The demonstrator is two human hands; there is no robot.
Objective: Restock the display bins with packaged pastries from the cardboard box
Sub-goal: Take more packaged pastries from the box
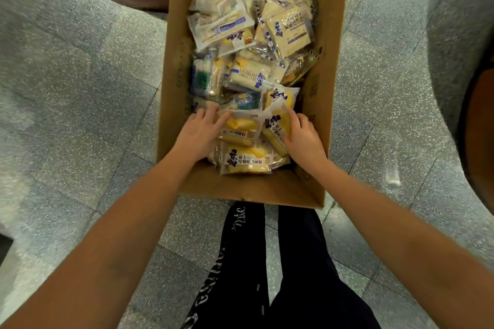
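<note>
Plain brown is noted on the cardboard box [173, 88], with faint dark print. The near packs [247, 160] are marked yellow, with white panels and dark blue logos. The far packs [290, 31] are cream-white, blue-striped. The left pack [201, 76] is tinted teal. The floor [80, 88] is speckled grey, tiled. The trousers [302, 275] are black, white-lettered.

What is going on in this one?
A person stands over an open cardboard box on the floor, full of packaged pastries. Both hands are inside at its near end: the left hand lies flat on the yellow packets, the right hand rests on a neighbouring one, grip unclear. Nothing is lifted out yet; no display bin is visible.
</note>
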